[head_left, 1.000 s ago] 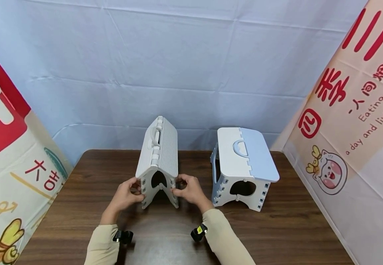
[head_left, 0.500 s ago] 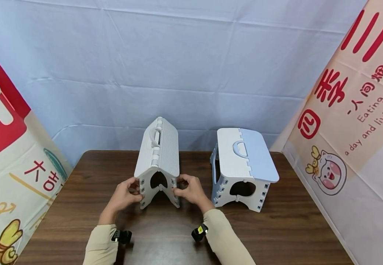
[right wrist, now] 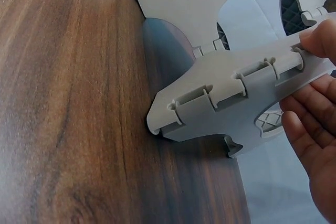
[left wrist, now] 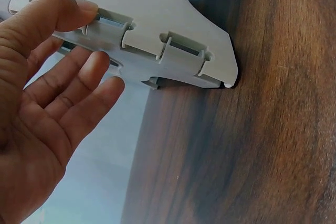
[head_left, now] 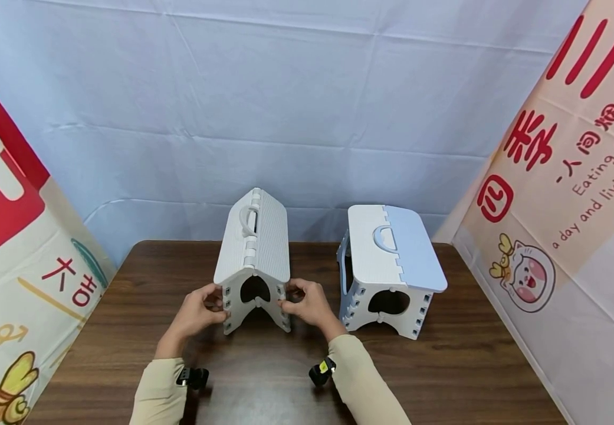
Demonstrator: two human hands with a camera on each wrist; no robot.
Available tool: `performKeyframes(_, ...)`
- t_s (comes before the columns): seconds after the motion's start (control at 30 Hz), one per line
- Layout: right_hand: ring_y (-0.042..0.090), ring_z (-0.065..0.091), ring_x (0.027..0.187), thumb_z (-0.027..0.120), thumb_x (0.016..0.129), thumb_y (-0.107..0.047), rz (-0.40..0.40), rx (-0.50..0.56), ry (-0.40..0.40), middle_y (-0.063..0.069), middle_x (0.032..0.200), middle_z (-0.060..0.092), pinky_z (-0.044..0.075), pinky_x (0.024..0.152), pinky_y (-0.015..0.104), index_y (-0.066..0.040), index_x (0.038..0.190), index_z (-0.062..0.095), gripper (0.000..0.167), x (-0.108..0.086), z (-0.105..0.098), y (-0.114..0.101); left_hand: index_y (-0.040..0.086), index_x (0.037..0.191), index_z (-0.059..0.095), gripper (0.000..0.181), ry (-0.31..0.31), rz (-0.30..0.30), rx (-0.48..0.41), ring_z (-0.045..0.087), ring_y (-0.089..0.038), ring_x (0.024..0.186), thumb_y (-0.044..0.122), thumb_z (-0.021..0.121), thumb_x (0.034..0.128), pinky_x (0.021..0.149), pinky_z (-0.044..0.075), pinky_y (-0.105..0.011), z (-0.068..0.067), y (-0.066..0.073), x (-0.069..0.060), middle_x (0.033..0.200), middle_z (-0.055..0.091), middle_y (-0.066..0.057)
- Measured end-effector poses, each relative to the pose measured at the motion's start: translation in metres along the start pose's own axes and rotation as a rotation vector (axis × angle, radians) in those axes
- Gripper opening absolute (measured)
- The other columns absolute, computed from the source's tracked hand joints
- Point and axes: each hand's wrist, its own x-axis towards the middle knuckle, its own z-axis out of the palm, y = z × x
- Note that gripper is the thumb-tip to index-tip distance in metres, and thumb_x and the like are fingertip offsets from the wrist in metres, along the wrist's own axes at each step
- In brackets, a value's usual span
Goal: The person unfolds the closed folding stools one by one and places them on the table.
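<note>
A light grey folding step stool [head_left: 250, 248] stands half unfolded on the table, its top peaked like a roof with a loop handle at the ridge. My left hand [head_left: 199, 313] grips its left leg near the front corner. In the left wrist view the thumb [left wrist: 58, 11] presses the hinged edge while fingers reach behind the leg. My right hand [head_left: 309, 304] pinches the right leg the same way, its thumb [right wrist: 317, 38] on the hinged edge in the right wrist view. The fold in the front panel bends inward between the hands.
A second folding stool [head_left: 397, 248], white and light blue, stands fully unfolded to the right of my right hand. The dark wooden table [head_left: 445, 372] meets a pale cloth backdrop [head_left: 307, 106] behind. Printed cloths [head_left: 551, 177] hang at both sides.
The grey stool's legs and top halves have spread slightly wider apart. My left hand has shifted a little left and my right hand slightly right. The blue and white stool stays put.
</note>
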Motion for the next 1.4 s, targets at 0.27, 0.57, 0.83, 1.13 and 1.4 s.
performKeyframes(0.27,0.024,0.064,0.083,0.077,0.073,-0.009,0.029,0.014,-0.016,0.01,0.095,0.066,0.053,0.071,0.039,0.0,0.101,0.067,0.031,0.001,-0.005,-0.001,0.0,0.107,0.061,0.042,-0.012,-0.019,0.036,0.057,-0.024,0.081,0.003,0.08,0.0693,0.06,0.049,-0.031,-0.003,0.001,0.002,0.088,0.061,-0.007)
performKeyframes(0.57,0.034,0.064,0.083,0.076,0.073,-0.002,0.049,0.036,-0.021,0.016,0.095,0.066,0.051,0.072,0.049,0.005,0.101,0.065,0.031,0.002,-0.008,-0.002,0.001,0.108,0.062,0.045,-0.008,-0.064,0.052,0.058,-0.023,0.082,0.004,0.081,0.0679,0.064,0.05,-0.031,-0.004,0.001,0.003,0.089,0.062,-0.007)
performKeyframes(0.83,0.019,0.065,0.079,0.077,0.071,-0.011,0.03,0.009,-0.006,0.008,0.093,0.067,0.053,0.068,0.032,-0.001,0.1,0.068,0.032,0.0,-0.011,-0.003,0.0,0.109,0.062,0.044,-0.007,-0.057,0.071,0.059,-0.025,0.082,0.002,0.08,0.0683,0.064,0.05,-0.031,-0.005,-0.001,0.004,0.087,0.062,-0.007)
performKeyframes(1.13,0.021,0.065,0.081,0.078,0.072,-0.011,0.037,0.017,-0.004,0.009,0.092,0.068,0.053,0.07,0.037,0.0,0.1,0.068,0.031,-0.001,-0.01,0.0,0.002,0.107,0.064,0.042,0.0,-0.056,0.091,0.059,-0.022,0.08,0.005,0.08,0.0687,0.064,0.049,-0.03,-0.007,-0.002,0.003,0.087,0.062,-0.005)
performKeyframes(1.4,0.038,0.063,0.082,0.074,0.073,0.001,0.027,0.078,-0.014,0.02,0.091,0.065,0.051,0.071,0.05,0.008,0.098,0.065,0.028,-0.006,-0.012,-0.023,0.005,0.105,0.065,0.039,0.008,-0.053,0.1,0.058,-0.019,0.078,0.003,0.079,0.0685,0.064,0.048,-0.029,-0.008,-0.004,0.003,0.084,0.062,-0.003)
